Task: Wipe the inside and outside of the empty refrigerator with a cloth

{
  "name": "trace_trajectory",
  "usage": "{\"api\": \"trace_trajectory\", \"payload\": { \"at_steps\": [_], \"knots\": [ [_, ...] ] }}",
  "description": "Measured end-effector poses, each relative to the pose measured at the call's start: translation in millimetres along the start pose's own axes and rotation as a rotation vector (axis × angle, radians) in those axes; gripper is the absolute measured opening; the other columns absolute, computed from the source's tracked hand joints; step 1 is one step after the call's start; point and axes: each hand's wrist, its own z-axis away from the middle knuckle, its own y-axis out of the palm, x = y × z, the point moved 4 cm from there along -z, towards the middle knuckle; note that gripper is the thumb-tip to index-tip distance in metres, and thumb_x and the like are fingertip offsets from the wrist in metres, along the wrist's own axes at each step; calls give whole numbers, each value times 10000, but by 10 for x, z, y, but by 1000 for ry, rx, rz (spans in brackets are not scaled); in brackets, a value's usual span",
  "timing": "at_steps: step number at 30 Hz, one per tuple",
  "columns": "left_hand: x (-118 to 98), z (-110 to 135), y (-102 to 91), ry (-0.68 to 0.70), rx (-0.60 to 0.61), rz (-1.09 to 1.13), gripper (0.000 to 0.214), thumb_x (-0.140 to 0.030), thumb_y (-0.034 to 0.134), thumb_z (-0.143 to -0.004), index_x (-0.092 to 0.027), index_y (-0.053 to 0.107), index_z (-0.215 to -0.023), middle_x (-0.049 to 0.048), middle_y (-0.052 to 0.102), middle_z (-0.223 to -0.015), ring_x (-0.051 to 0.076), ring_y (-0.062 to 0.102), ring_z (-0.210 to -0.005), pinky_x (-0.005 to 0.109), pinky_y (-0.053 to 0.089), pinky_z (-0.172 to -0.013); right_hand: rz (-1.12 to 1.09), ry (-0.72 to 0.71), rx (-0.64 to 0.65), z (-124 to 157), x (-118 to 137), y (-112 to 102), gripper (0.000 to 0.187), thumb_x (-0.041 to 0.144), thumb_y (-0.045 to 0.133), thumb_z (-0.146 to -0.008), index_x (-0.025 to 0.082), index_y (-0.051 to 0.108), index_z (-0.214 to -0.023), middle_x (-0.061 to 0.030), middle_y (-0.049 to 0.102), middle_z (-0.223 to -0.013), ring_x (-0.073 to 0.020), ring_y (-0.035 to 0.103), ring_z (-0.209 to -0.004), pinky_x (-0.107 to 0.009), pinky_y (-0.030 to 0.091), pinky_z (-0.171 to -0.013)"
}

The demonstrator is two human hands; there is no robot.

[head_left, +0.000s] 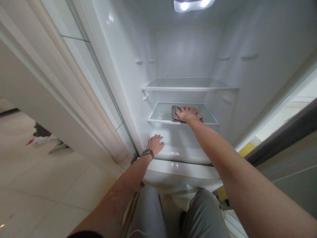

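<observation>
Cloth under the right hand on the lower fridge shelf
The brownish cloth lies mid-frame on the lower glass shelf, mostly covered by the right hand, pressed flat on it with fingers spread; only its left edge shows. The left hand, open and flat, rests on the fridge floor below left. The upper shelf sits close above; glass shows either side of the cloth
</observation>
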Motion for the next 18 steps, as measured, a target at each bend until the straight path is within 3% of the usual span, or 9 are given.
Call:
{"api": "trace_trajectory", "payload": {
  "at_steps": [18],
  "knots": [
    [-1, 7, -8, 16, -16, 7, 501, -333, 579, -966, -246, 655, -1453, 47, 538, -1614, 275, 428, -1536, 465, 346, -1280, 5, -7, -11, -10, 0, 3, 705, 599, 274, -1019, 306, 382, -1650, -140, 293, -1729, -455, 270, -1557, -755, 223, -1187]
  ]
}}
